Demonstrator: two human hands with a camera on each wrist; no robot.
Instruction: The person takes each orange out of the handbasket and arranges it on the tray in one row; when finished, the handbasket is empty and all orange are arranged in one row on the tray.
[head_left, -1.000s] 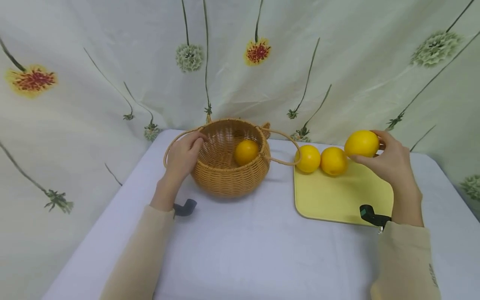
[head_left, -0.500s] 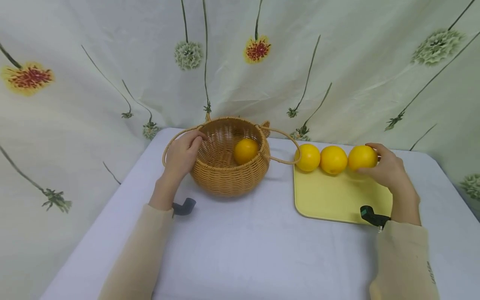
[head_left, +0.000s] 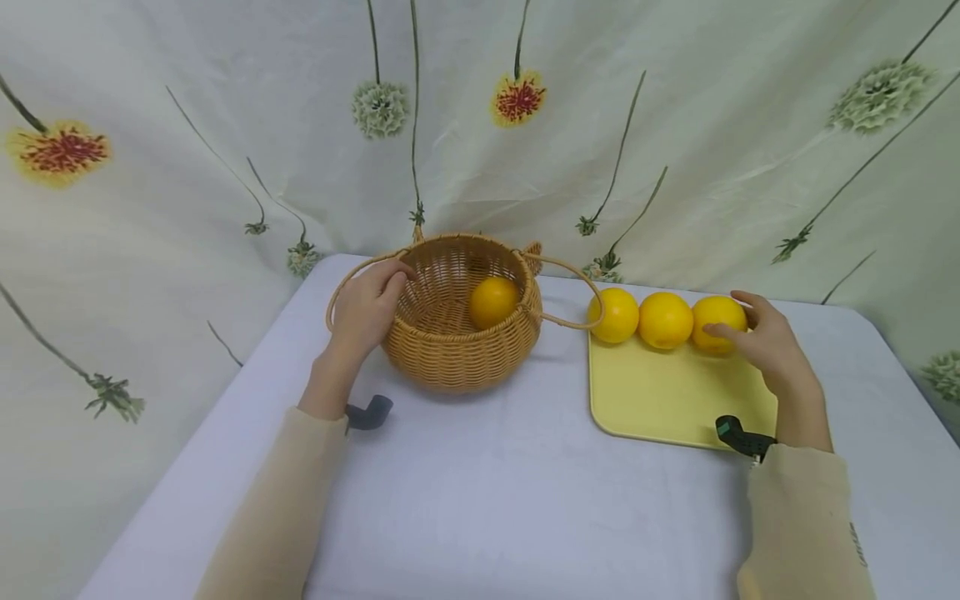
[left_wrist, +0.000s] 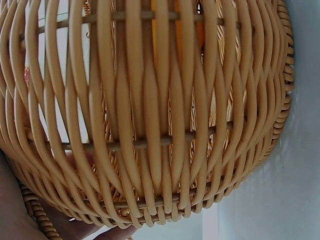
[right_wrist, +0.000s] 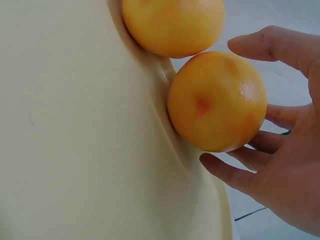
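Note:
My left hand [head_left: 369, 302] grips the rim of a wicker basket [head_left: 461, 362] on its left side, inside the loop of one handle. The weave fills the left wrist view, with fingers [left_wrist: 112, 234] showing below it. One orange [head_left: 493, 302] lies in the basket. My right hand [head_left: 768, 340] is spread loosely around the rightmost orange [head_left: 718, 325] on a yellow tray [head_left: 678, 404]. In the right wrist view the thumb stands apart from this orange [right_wrist: 217, 102], and the other fingers are behind and beside it.
Two more oranges, one in the middle [head_left: 666, 321] and one at the left [head_left: 617, 315], complete a row along the tray's far edge. The basket's right handle [head_left: 570, 323] reaches over to the left orange. A floral curtain [head_left: 480, 167] hangs behind the white-covered table [head_left: 517, 492].
My right hand has lowered the orange onto the tray, to the right of the other two, and its fingers have loosened from it. The left hand has stayed at the basket.

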